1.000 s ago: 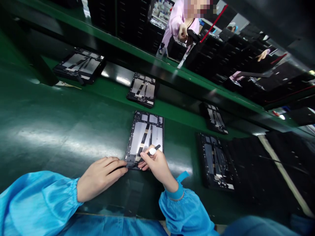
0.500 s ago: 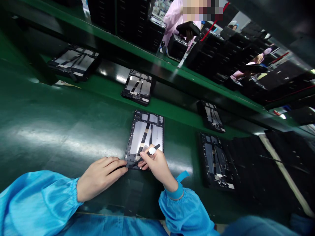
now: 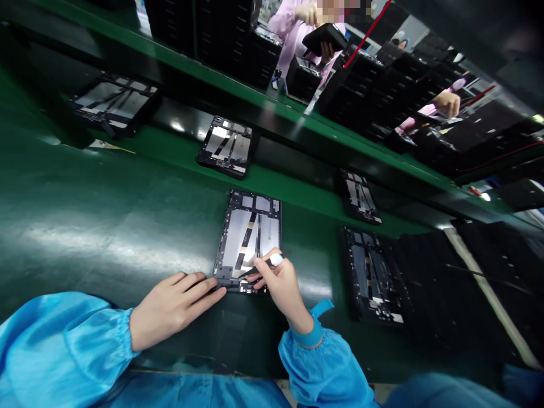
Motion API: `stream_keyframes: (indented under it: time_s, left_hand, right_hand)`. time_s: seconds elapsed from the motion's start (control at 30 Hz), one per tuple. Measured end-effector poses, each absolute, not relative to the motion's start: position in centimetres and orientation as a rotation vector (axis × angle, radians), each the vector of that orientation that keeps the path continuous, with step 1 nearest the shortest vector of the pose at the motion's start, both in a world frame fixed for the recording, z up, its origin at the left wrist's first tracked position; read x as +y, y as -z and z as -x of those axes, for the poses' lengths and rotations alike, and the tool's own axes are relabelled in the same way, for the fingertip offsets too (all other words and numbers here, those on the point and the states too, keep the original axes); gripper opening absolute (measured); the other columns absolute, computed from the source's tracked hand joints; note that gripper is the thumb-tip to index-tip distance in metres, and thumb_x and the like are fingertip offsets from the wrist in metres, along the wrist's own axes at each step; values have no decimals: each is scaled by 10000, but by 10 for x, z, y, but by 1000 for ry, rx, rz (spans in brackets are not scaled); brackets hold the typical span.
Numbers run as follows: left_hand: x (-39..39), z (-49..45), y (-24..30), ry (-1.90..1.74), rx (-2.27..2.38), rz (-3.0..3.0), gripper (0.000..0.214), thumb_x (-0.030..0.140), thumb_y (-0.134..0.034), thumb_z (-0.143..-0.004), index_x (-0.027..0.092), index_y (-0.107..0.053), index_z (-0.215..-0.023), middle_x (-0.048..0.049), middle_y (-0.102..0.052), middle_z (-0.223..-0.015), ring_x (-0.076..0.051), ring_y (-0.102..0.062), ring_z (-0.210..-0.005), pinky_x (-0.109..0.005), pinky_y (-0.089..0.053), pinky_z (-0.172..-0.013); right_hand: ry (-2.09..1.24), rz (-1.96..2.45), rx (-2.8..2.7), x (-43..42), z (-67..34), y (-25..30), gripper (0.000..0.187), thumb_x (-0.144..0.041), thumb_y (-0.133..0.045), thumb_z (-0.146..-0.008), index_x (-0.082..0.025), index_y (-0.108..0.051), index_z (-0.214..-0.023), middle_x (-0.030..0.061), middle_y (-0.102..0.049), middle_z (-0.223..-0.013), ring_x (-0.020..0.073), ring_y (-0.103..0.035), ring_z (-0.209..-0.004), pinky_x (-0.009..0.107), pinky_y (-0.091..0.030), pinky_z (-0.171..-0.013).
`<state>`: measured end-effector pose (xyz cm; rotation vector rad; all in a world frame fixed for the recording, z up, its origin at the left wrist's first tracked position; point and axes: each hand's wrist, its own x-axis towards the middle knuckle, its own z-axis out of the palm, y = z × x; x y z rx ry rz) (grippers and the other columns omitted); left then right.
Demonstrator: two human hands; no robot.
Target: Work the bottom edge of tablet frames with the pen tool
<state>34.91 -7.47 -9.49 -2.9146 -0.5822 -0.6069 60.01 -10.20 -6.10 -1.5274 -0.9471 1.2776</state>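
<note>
Head view, going left to right: a blue smock sleeve (image 3: 63,340) ends in an elastic cuff at the left hand (image 3: 172,310), whose fingers lie together across the near left corner of a black tablet frame (image 3: 247,226). That grip looks narrow and flat, though the angle hides whether the fingertips pinch the edge. The frame lies flat near the edge of the green counter (image 3: 106,226), its silver panels and dark ribbon strips facing up. The right hand (image 3: 283,289) holds a slim black tool (image 3: 255,272) with a white band in a narrow, pen-like grip. Since a moment ago, the tool has swung lower across the frame, its tip now near the frame's near edge and close to the left hand. A far frame (image 3: 225,147) has slid left along the far green strip, while two more frames (image 3: 372,277) lie right of the hands. Beyond, a co-worker in a pink smock (image 3: 289,22) holds up a dark tablet (image 3: 323,38).
</note>
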Motion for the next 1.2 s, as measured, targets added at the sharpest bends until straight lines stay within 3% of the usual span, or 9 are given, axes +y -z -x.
stream_keyframes:
  time_s: [0.2, 0.57, 0.93, 1.2]
  left_hand:
    - [-71, -348, 97, 659, -590, 2932, 459, 46, -311, -1026, 223, -606, -1329, -80, -695, -1176, -220, -610, -1027, -341, -445, -888]
    - [-71, -349, 84, 607, -590, 2977, 408, 52, -378, -1041, 203, -572, -1367, -83, -689, -1256, -231, -623, -1136, -355, -477, -950]
    - [-75, -349, 93, 495, -626, 2949, 551, 38, -350, -1020, 257, -437, -1518, -69, -682, -1292, -235, -633, -1169, -371, -458, -980]
    - [-66, -357, 90, 672, -628, 3020, 408, 129, -347, -1055, 262, -610, -1337, -88, -663, -1211, -230, -629, -1058, -334, -495, -869]
  right_hand:
    - [-1105, 1563, -1208, -121, -610, 61, 226, -400, -650, -938, -218, -606, -811, 8, -659, -730, 204, -719, -673, 270, -548, -564]
    - [-1148, 1519, -1132, -120, -608, 66, 225, -405, -674, -919, -226, -587, -814, -4, -671, -697, 212, -732, -651, 278, -536, -562]
    - [-1140, 1549, -1136, -119, -606, 66, 234, -427, -669, -911, -241, -580, -799, -5, -681, -643, 228, -743, -627, 295, -542, -550]
    - [-1134, 1555, -1166, -118, -605, 61, 207, -390, -650, -910, -239, -573, -792, -1, -670, -638, 228, -741, -624, 285, -523, -539]
